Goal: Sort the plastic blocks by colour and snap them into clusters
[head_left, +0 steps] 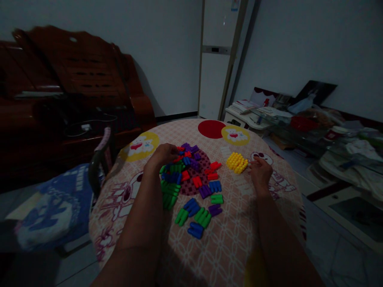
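Note:
My left hand (pixel 166 154) reaches over the far left of a heap of plastic building blocks. Its fingers are bent together at a red block (pixel 180 149); whatever lies between them is hidden. On the right, my right hand (pixel 261 171) is just beside a cluster of yellow blocks (pixel 237 162) set close together. Its fingers are curled in, and I cannot make out anything in them. Green blocks (pixel 170 193) lie near my left forearm, with purple blocks (pixel 195 164) deeper in the heap. Loose blue blocks (pixel 196 230) and a green block (pixel 202 217) lie nearer to me.
A patterned cloth covers the round table (pixel 227 247). At left stand a chair with a blue cloth (pixel 60 211) and a carved wooden sofa (pixel 86 75). A cluttered glass-topped cabinet (pixel 317 139) runs along the right, and a tall white unit (pixel 217 79) stands behind.

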A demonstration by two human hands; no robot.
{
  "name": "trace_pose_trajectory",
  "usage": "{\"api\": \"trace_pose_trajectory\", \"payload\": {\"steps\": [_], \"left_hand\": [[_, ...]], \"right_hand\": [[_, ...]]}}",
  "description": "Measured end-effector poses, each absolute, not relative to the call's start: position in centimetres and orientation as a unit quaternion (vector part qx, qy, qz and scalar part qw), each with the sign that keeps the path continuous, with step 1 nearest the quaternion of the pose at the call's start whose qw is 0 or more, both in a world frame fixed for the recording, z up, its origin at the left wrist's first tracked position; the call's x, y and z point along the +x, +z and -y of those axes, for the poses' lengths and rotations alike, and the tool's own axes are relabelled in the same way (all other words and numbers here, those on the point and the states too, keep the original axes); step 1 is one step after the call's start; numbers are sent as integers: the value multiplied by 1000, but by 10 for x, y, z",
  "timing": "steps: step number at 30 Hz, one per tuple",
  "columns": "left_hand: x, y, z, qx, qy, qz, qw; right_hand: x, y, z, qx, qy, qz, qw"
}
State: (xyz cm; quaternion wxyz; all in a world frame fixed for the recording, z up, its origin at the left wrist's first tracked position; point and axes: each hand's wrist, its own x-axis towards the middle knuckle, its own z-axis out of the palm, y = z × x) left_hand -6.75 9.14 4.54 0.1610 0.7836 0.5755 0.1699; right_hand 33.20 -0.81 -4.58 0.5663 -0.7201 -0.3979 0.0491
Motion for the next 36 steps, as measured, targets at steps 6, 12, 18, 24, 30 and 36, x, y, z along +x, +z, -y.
{"api": "trace_pose_trajectory", "payload": {"steps": [6,12,18,24,30,36], "left_hand": [[-83,32,-100,745,175,-634,110],[-65,17,-105,732,218,-637,104],[-42,4,-106,782,198,-580,109],[-76,22,-101,774,159,-575,212],[-104,54,-84,732,133,-640,193],[-90,81,-49,735,26,-622,268]], "right_hand": [[327,-41,12,-722,20,411,555],[328,-43,12,-718,8,419,555],[326,-42,12,-718,18,419,555],[326,-42,12,-720,18,413,557],[330,-47,9,-717,16,417,558],[335,-54,7,-719,23,412,559]]}}
